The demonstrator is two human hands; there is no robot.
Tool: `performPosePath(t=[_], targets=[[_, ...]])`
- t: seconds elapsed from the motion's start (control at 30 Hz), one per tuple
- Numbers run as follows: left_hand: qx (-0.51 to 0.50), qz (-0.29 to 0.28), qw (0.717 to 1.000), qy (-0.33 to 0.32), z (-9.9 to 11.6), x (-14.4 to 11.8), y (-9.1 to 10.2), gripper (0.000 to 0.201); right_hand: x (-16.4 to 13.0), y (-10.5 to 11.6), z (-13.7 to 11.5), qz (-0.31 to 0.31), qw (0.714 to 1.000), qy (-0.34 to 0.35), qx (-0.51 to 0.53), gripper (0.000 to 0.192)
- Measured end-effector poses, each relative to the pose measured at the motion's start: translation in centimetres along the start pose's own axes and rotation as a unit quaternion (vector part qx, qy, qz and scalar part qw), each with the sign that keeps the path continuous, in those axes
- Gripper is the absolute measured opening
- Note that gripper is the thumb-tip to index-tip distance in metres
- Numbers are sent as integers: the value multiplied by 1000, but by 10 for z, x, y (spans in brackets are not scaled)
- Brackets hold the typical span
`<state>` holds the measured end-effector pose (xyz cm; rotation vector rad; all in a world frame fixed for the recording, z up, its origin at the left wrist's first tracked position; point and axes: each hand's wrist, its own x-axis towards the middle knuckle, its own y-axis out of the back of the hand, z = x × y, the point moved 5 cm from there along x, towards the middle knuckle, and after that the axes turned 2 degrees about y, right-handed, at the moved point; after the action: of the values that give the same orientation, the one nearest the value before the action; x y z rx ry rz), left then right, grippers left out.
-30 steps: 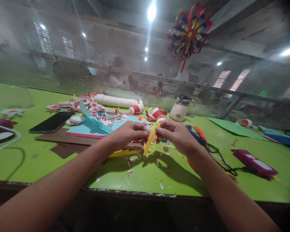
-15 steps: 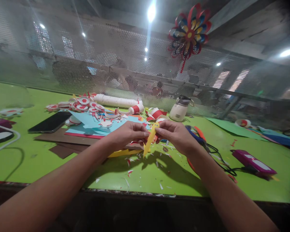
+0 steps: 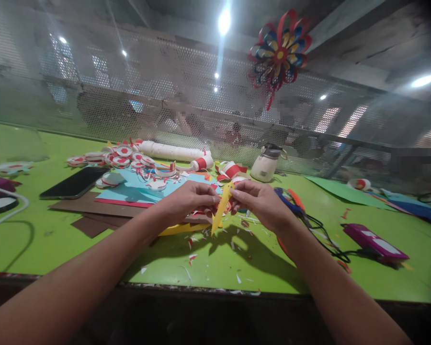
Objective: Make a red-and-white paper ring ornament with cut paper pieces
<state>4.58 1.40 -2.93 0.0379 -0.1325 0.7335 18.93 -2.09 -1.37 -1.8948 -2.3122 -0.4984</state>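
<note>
Both my hands meet over the green table (image 3: 219, 258), pinching one small paper piece between them. My left hand (image 3: 190, 199) and my right hand (image 3: 260, 201) each grip a pointed yellow paper strip (image 3: 220, 211) that hangs down between the fingertips, with a bit of red paper behind it. Small red and white paper scraps (image 3: 201, 244) lie on the table just below the hands.
Behind the hands lie blue, red and brown paper sheets (image 3: 129, 194), several red-and-white paper discs (image 3: 120, 155), a white tube (image 3: 172, 151) and a black phone (image 3: 73, 183). A cream jar (image 3: 266, 165), scissors with cables (image 3: 298, 211) and a purple device (image 3: 371, 242) sit right. A paper pinwheel (image 3: 279, 50) hangs on the mesh.
The blue sheet that stood curled up behind my left hand has dropped flat. My hands stay together on the yellow strip, barely shifted.
</note>
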Motion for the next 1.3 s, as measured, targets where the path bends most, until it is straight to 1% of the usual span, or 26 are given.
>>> performPosePath(t=[0.17, 0.23, 0.37, 0.47, 0.67, 1.07, 1.17, 1.3], targets=[[-5, -1, 1000, -1, -1, 1, 2, 12, 1, 1, 2, 26, 1000, -7, 13, 25], [-8, 2, 1000, -3, -1, 1, 2, 12, 1, -1, 3, 25, 999, -16, 13, 26], [-2, 5, 1000, -3, 0, 0, 1, 12, 0, -6, 6, 19, 1000, -20, 0, 25], [6, 11, 1000, 8, 0, 0, 0, 12, -1, -8, 6, 28, 1000, -6, -1, 23], [0, 14, 1000, 14, 0, 0, -1, 13, -1, -9, 8, 46, 999, -6, -4, 19], [-8, 9, 1000, 5, -1, 1, 1, 11, -2, -10, 6, 44, 999, -16, 5, 18], [-7, 13, 1000, 10, 0, 0, 2, 12, -3, -12, 6, 37, 999, -22, 8, 18], [-12, 30, 999, 26, -2, 0, 3, 12, -4, -18, 9, 11, 999, -47, -7, 23]])
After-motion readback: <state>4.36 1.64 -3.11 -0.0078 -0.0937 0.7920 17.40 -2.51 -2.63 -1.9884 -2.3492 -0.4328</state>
